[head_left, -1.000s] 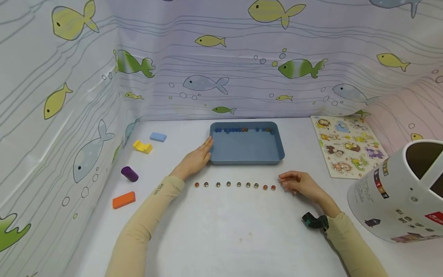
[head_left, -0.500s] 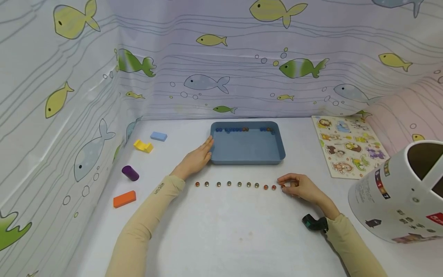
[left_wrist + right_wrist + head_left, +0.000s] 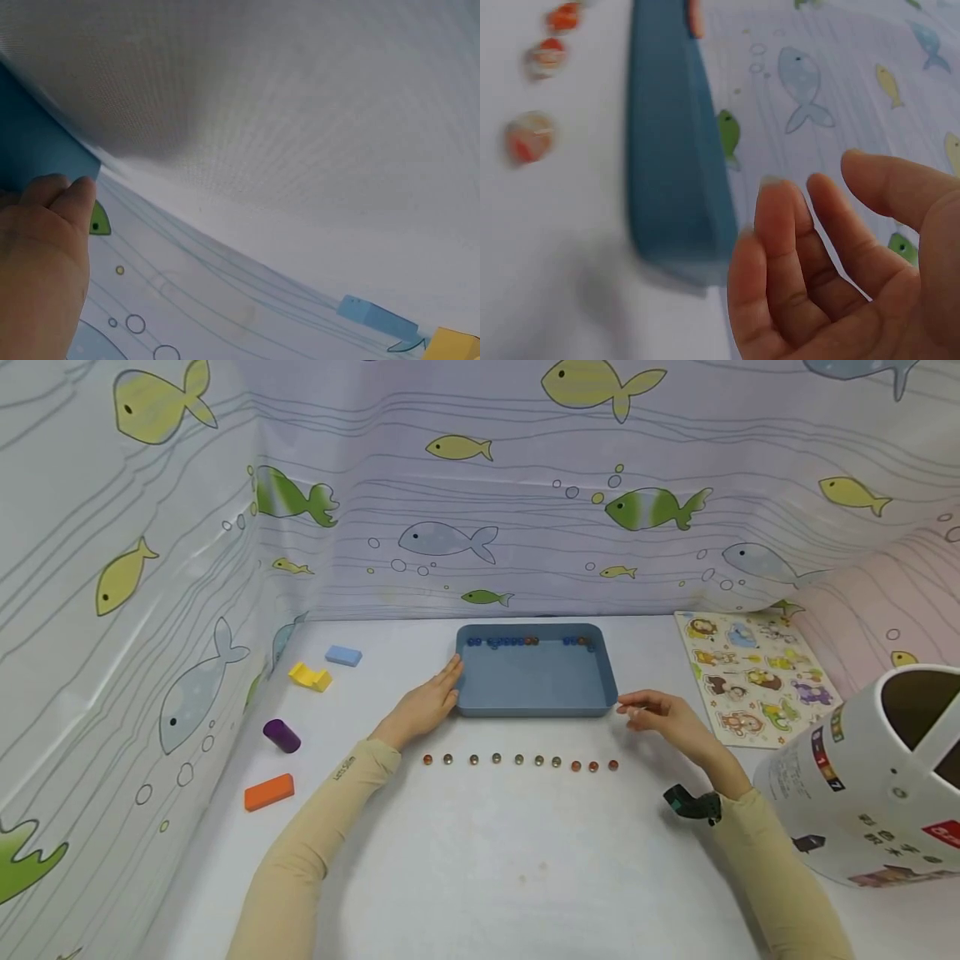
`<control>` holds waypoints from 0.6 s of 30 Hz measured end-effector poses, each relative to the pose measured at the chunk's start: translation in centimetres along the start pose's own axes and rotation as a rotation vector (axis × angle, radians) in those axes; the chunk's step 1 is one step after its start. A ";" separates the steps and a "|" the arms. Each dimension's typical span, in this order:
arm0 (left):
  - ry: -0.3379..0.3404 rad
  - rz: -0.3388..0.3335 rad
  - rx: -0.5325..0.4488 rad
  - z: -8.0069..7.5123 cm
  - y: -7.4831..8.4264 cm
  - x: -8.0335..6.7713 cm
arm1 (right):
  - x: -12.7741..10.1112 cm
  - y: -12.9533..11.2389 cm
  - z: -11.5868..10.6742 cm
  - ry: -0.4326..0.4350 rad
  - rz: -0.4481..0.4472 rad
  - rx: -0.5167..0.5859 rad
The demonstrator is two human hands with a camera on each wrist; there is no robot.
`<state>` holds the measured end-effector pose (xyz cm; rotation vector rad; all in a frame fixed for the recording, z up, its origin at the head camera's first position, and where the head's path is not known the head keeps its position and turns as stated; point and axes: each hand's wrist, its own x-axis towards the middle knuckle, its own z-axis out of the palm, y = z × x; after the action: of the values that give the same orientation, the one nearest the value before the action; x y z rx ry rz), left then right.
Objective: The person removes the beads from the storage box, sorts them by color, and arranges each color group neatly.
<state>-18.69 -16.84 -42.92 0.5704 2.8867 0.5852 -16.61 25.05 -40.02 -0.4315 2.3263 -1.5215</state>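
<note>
A blue-grey tray [image 3: 536, 681] stands on the white table, with several blue and amber marbles [image 3: 510, 642] along its far wall. My left hand [image 3: 422, 706] rests its straight fingers against the tray's left side; the left wrist view shows the fingertips [image 3: 75, 199] at the blue wall. Beside the tray's near right corner is my right hand [image 3: 667, 722], its fingers loosely bent and apart from the thumb, holding nothing. In front of the tray lies a spaced row of glass marbles [image 3: 518, 760], clear ones in the middle and reddish ones at both ends.
At the left lie an orange block [image 3: 269, 792], a purple cylinder [image 3: 282, 736], a yellow block [image 3: 310, 677] and a light blue block [image 3: 343, 656]. An animal picture board [image 3: 757, 677] lies at the right, behind a large white bucket [image 3: 825, 793].
My right hand set a reddish marble down at the row's right end, let go, and moved up to the tray's near right corner. My left hand stayed put.
</note>
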 end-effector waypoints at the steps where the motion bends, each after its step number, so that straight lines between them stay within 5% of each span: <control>1: 0.001 -0.001 0.000 0.0 0.0 0.0 | 0.5 -0.4 -0.2 0.010 -0.018 0.018; 7: -0.002 -0.009 -0.010 0.1 -0.1 0.0 | 5.0 -2.8 -0.1 0.010 -0.053 0.043; 18: -0.001 -0.002 -0.015 0.0 -0.3 -0.1 | 14.1 -3.2 1.8 0.060 0.107 0.084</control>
<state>-18.64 -17.11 -43.04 0.5659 2.8790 0.6053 -28.30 16.37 -39.25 -0.2400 2.2810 -1.5940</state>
